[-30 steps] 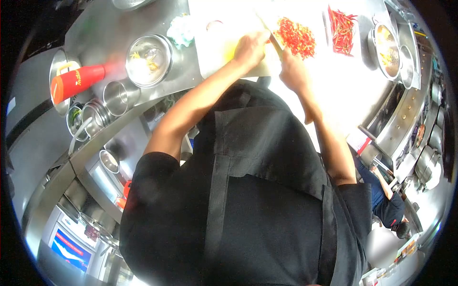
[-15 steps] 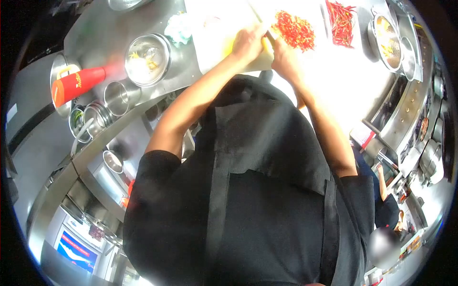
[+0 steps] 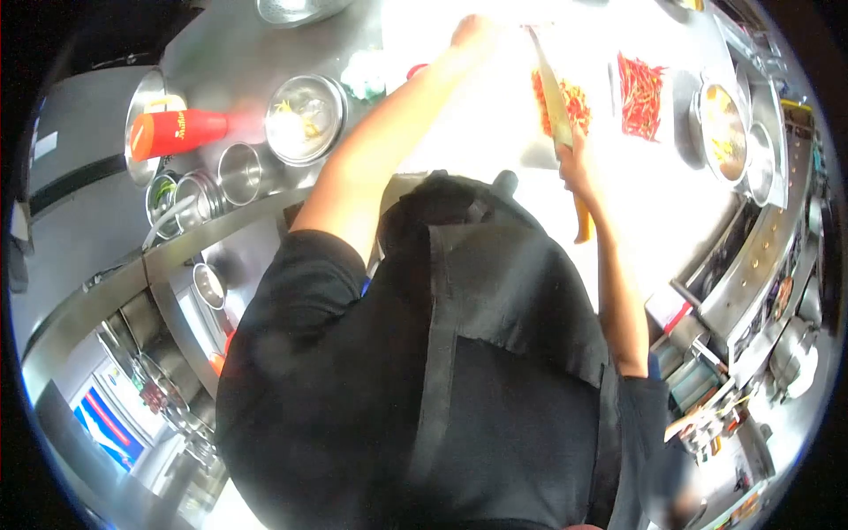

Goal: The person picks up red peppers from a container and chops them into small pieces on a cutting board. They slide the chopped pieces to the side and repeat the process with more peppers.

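My right hand (image 3: 576, 168) is closed round the handle of a kitchen knife (image 3: 554, 97), whose blade points away from me. The blade lies over a pile of chopped red chillies (image 3: 579, 108) on the brightly lit white board. Stretched toward the far side is my left hand (image 3: 477, 34), its fingers lost in glare. Right of the chopped pile, long whole red chillies (image 3: 641, 97) fill a pale tray. A small red thing (image 3: 417, 71) shows beside my left forearm, partly hidden by it.
Left on the steel counter are a metal bowl (image 3: 305, 119) with yellowish pieces, a crumpled pale cloth or bag (image 3: 364, 74), a red bottle (image 3: 181, 132) and a steel cup (image 3: 240, 174). At right stands a metal pan (image 3: 723, 128) holding food, above a stove edge (image 3: 760, 265).
My hands were close together at the knife; they have parted. The left has reached forward, while the right has drawn the knife right, over the chopped chillies. The co-worker at lower right has shifted.
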Motion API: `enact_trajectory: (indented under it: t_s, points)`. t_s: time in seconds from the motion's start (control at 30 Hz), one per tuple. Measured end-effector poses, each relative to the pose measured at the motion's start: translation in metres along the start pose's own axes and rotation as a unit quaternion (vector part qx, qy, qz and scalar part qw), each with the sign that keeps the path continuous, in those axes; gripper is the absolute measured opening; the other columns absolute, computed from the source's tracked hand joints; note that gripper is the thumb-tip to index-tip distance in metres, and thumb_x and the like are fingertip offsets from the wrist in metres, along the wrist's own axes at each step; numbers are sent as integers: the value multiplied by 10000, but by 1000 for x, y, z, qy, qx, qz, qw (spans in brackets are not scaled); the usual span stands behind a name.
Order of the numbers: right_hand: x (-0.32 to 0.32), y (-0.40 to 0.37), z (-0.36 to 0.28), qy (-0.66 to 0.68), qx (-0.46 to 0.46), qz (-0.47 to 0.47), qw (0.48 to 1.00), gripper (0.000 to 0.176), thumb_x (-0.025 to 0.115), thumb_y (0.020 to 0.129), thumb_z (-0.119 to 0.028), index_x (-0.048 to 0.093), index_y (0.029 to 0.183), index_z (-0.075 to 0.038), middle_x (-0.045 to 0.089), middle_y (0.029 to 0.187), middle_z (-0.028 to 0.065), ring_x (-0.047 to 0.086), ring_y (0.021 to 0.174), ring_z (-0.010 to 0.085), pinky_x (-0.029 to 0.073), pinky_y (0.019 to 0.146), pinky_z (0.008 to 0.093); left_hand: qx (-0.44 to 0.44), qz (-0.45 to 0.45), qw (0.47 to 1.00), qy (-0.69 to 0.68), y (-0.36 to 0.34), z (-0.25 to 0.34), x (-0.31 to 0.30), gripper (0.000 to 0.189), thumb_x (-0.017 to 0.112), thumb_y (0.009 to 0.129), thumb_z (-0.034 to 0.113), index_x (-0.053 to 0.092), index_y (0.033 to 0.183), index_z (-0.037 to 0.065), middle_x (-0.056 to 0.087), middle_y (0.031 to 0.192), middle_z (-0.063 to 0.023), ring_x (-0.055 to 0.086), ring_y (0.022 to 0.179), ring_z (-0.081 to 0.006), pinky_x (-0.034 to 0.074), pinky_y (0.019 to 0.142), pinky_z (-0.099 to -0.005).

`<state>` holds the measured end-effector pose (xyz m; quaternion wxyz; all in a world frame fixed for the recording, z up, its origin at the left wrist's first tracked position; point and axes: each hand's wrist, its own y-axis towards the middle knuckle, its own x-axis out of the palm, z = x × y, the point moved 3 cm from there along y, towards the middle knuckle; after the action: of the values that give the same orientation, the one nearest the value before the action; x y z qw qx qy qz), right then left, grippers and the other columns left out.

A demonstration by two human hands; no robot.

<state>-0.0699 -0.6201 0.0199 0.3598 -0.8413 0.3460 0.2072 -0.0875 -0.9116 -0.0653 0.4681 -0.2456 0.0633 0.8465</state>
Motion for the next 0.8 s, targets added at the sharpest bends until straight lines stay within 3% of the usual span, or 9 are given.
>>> enact_trajectory:
  t_s: [0.07,0.1,0.17,0.2,0.27,0.33,0.4,0.43,0.8]
  points:
    - [-11,-11,1,28,16,-22,999,265,478,894,-137,417,1137,-51,495,704,54,476,502,120,410,380,268,61,-48,997,-28,4,23,-26,239,606,780,247,653,784,13,636,720,-165,618,653,-309,471,589,-401]
    - [-13,-20,-1,69,4,0,998,203,481,890,-110,419,1072,-47,497,714,46,470,511,112,397,377,261,98,-64,993,-10,-34,61,-64,230,622,764,254,658,791,28,636,729,-164,617,654,-309,475,595,-404]
    - [-12,-15,11,-40,-92,16,995,192,479,889,-99,424,1060,-31,523,673,81,506,498,151,419,391,294,212,123,955,169,-76,76,-99,218,648,743,263,655,808,55,626,702,-155,603,633,-329,473,586,-404]
    - [-8,-14,11,-76,-122,15,989,193,475,890,-99,426,1059,-21,539,654,106,531,494,177,431,398,311,145,128,957,216,-101,70,-115,197,650,744,236,651,830,59,623,722,-153,600,659,-335,476,600,-398]
    - [-6,-24,-13,-58,-90,-62,992,326,530,846,-112,423,1120,26,594,841,311,566,859,480,444,722,509,72,134,952,265,-134,54,-118,181,652,745,208,648,852,62,620,741,-150,598,686,-340,478,613,-393]
    - [6,-15,-12,-60,-109,-91,988,332,529,841,-114,425,1117,40,595,812,309,586,821,464,454,702,513,106,169,959,202,-162,35,-108,108,572,754,23,619,848,-2,620,835,-159,592,751,-329,475,663,-391]
    - [15,-4,-6,-148,-121,-97,977,332,521,841,-115,426,1113,49,593,793,314,590,794,458,458,696,524,111,154,969,156,-175,30,-80,121,567,745,-1,615,856,6,611,842,-159,590,755,-329,474,660,-388]
    - [13,-4,-11,-183,-191,-63,962,326,505,828,-91,423,1105,59,595,780,314,593,770,458,462,691,529,131,141,975,108,-180,34,-63,142,562,736,-26,611,863,13,602,849,-160,587,759,-329,473,657,-385]
    - [1,-9,-50,-247,-145,-83,955,216,461,814,-48,418,1004,45,585,758,318,583,773,477,444,716,547,104,141,980,92,-181,56,-10,90,589,744,8,573,830,26,585,793,-135,577,696,-337,460,615,-409]
